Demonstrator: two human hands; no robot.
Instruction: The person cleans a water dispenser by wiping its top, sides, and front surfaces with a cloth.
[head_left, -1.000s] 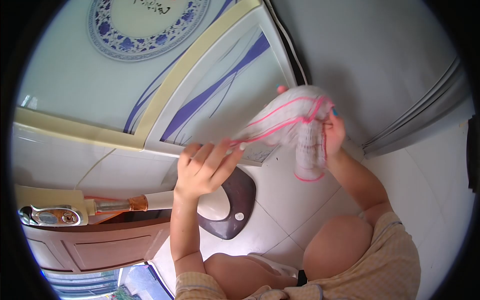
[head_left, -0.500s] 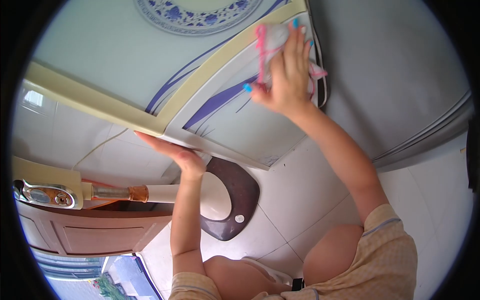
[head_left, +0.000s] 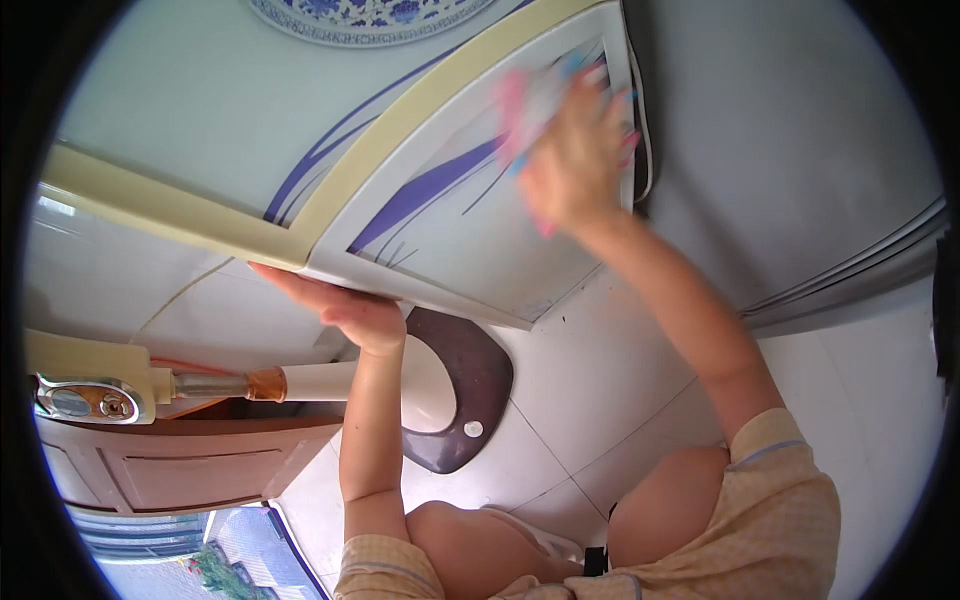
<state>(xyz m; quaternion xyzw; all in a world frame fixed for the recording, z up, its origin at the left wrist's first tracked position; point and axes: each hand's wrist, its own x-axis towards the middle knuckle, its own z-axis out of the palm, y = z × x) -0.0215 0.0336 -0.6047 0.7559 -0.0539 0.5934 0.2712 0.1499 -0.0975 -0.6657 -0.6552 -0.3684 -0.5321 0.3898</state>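
My right hand (head_left: 580, 155), smeared by motion, presses a white cloth with pink edging (head_left: 512, 112) against a white-framed glass panel (head_left: 480, 225) with purple streaks. Part of the cloth is hidden behind the fingers. Beside that panel is a larger pale glass panel (head_left: 220, 120) with a cream frame and a blue-and-white round pattern. My left hand (head_left: 345, 310) lies stretched out under the lower corner where the two frames meet, its palm against the edge and its fingers straight.
A pedestal fan's control box (head_left: 95, 395) and dark base (head_left: 465, 390) are below my left hand. A brown cabinet door (head_left: 190, 470) is at lower left. A grey appliance surface (head_left: 790, 150) fills the right, with a white cord (head_left: 648, 150) beside it. Tiled floor (head_left: 600, 400) lies below.
My right hand and the cloth have moved slightly down across the white-framed panel, with the fingers more bent. My left hand stays under the corner. The whole view has shifted slightly.
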